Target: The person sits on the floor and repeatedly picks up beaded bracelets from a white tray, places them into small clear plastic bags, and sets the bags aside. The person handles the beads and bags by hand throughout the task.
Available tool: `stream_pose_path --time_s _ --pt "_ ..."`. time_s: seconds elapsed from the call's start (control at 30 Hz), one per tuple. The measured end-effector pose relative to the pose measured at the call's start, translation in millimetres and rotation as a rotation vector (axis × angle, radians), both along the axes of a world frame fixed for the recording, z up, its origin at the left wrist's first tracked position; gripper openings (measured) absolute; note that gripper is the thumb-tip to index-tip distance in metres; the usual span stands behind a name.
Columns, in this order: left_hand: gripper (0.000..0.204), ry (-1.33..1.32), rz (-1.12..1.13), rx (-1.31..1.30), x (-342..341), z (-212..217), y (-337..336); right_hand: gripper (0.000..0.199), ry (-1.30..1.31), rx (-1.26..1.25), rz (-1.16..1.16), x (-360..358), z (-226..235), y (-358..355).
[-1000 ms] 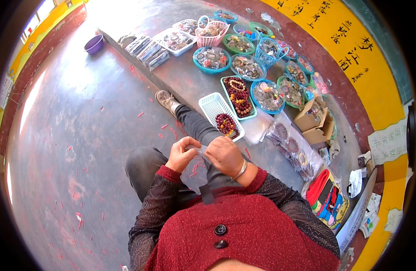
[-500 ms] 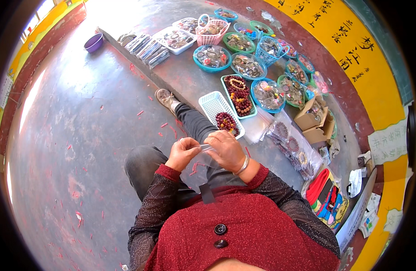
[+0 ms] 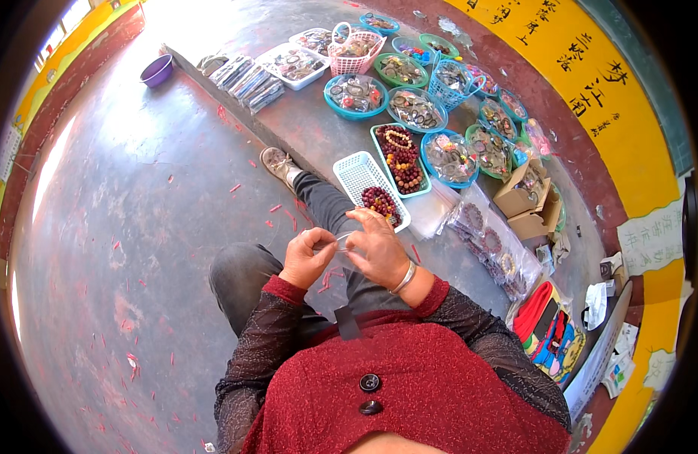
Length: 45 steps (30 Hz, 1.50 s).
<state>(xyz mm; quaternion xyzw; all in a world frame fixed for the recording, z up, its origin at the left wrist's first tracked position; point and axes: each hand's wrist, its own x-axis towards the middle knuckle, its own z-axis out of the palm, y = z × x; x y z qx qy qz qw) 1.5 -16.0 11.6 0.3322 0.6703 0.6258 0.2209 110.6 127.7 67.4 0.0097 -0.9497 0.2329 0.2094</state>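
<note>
Above my lap, my left hand point(image 3: 306, 257) pinches one side of a small clear plastic bag point(image 3: 341, 244). My right hand point(image 3: 379, 248), with a silver bangle at its wrist, grips the bag's other side. Light glints on the plastic between the fingers; I cannot make out whether anything is inside. Just beyond my right hand, a white plastic basket point(image 3: 356, 180) holds dark red and yellow bead bracelets point(image 3: 381, 204) at its near end. Beside it, a pale green tray point(image 3: 420, 189) carries more bead bracelets point(image 3: 402, 160). A stack of flat clear bags point(image 3: 431, 212) lies to the right.
Bagged bracelets point(image 3: 489, 242) lie at the right, near open cardboard boxes point(image 3: 519, 198) and a colourful bag point(image 3: 549, 333). Several round baskets, including a blue basket point(image 3: 356, 113), stand farther off. A purple basin point(image 3: 157, 71) sits at far left by the floor ledge point(image 3: 220, 102).
My right hand's fingers have lifted and spread a little, and the plastic between my hands shows a more rounded edge. The baskets and trays have not moved.
</note>
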Motion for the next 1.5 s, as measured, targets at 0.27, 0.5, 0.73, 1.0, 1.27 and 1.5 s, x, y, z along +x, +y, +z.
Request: stream_pose_path --time_s 0.27,0.5,0.73,1.0,1.27,1.5 --pt "0.009 -0.386 0.112 0.147 -8.7 -11.7 -0.2 0.011 0.170 0.415 0.187 6.9 6.9 -9.6" --pt "0.006 0.220 0.213 -0.080 -0.3 1.6 0.0 0.007 -0.008 0.262 0.170 3.8 -1.2 -14.7" --pt "0.005 0.563 0.214 -0.010 6.2 24.4 -0.7 0.015 -0.432 0.151 0.107 -2.7 -2.9 -14.5" --pt "0.009 0.596 0.177 0.055 0.9 24.5 2.4 0.019 -0.406 -0.174 0.237 -8.3 -37.5 5.7" --pt "0.032 -0.340 0.428 0.179 -28.8 -23.5 -2.4 0.031 -0.488 -1.443 -0.060 5.4 -25.0 35.2" --pt "0.022 -0.730 0.233 0.085 -27.3 -4.1 -12.6 0.026 -0.446 -1.706 0.027 16.6 -29.4 45.5"
